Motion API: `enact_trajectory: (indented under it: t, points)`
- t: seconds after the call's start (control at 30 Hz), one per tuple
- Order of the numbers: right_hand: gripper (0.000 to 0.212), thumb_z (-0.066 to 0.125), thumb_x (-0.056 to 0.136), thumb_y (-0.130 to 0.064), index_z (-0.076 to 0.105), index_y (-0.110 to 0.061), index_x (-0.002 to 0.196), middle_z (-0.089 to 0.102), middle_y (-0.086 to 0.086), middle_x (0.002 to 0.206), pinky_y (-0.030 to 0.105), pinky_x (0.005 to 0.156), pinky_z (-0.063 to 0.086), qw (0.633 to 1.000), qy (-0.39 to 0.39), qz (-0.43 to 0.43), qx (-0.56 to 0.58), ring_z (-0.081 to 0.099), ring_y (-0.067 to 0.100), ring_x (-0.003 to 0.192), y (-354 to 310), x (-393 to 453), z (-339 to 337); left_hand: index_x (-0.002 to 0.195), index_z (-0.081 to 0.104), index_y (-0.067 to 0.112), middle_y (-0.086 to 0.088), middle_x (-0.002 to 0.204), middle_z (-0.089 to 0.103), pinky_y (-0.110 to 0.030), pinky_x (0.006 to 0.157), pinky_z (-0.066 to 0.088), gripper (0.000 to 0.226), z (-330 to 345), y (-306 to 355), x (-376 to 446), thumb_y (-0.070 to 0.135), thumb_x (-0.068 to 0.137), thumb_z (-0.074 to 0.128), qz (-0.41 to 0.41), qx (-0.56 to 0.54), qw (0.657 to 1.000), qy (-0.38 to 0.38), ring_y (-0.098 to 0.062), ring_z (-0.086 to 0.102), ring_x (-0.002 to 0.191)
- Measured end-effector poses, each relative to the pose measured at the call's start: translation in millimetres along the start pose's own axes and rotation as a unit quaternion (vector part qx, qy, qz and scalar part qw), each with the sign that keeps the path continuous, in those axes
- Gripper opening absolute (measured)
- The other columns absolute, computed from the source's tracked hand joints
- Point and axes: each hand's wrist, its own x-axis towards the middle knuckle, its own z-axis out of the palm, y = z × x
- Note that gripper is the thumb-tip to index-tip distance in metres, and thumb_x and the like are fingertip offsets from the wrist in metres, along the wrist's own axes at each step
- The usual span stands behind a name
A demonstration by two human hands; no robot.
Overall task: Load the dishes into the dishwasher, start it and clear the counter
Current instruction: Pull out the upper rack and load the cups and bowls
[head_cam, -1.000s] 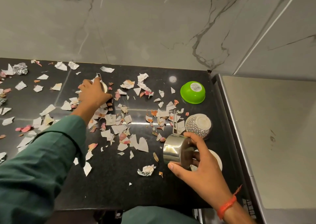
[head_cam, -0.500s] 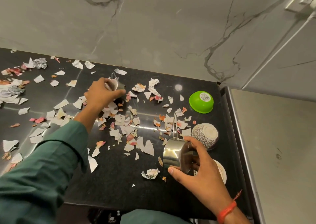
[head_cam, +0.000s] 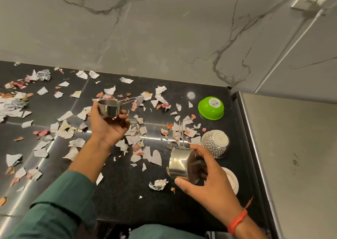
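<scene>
My left hand (head_cam: 107, 124) grips a small steel measuring cup (head_cam: 108, 107) lifted above the black counter (head_cam: 118, 193), palm up, handle pointing right. My right hand (head_cam: 206, 180) holds a larger steel measuring cup (head_cam: 179, 165) on its side near the counter's right part, its wire handle pointing away from me. To the right stand three upturned bowls: a green one (head_cam: 211, 108), a patterned one (head_cam: 216, 144) and a white one (head_cam: 232, 181), half hidden behind my right hand.
Torn paper scraps and pink peel bits (head_cam: 138, 140) litter the counter, thickest at centre and left. A crumpled paper ball (head_cam: 158, 184) lies by the right hand. A marble wall rises behind. A grey steel surface (head_cam: 291, 165) adjoins the counter on the right.
My left hand has picked the small steel cup up from among the scraps, turned palm up and drawn it toward me. The right hand keeps hold of the larger cup.
</scene>
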Motion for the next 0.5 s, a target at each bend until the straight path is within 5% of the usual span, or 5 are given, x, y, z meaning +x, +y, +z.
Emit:
enact_trajectory:
  t: [0.17,0.3,0.5]
  points:
    - [0.090,0.089,0.063,-0.049,0.037,-0.061,0.135,0.051,-0.032,0.126,0.029,0.105,0.049,1.000,0.009,0.014,0.012,0.054,-0.004,0.118,9,-10,-7,0.125,0.066,0.011,-0.008,0.098,0.063,-0.031,0.073,0.051,0.074,16,-8,-15,0.073,0.083,0.062,0.078,0.155,0.984,0.032,-0.016,0.057,0.082]
    - [0.090,0.089,0.063,-0.048,0.038,-0.059,0.136,0.049,-0.038,0.123,0.033,0.104,0.051,0.999,0.020,0.029,0.022,0.055,-0.002,0.118,17,-20,-12,0.118,0.064,0.019,-0.004,0.111,0.069,-0.034,0.081,0.048,0.055,27,-11,-19,0.065,0.088,0.060,0.150,0.329,0.932,0.016,-0.019,0.061,0.099]
    - [0.087,0.090,0.067,-0.041,0.038,-0.059,0.134,0.042,-0.046,0.121,0.027,0.101,0.052,0.998,0.047,0.043,0.024,0.052,-0.008,0.117,23,-32,-19,0.111,0.065,0.025,0.001,0.103,0.067,-0.039,0.089,0.050,0.035,36,-12,-20,0.051,0.087,0.065,0.144,0.330,0.933,-0.006,-0.017,0.059,0.096]
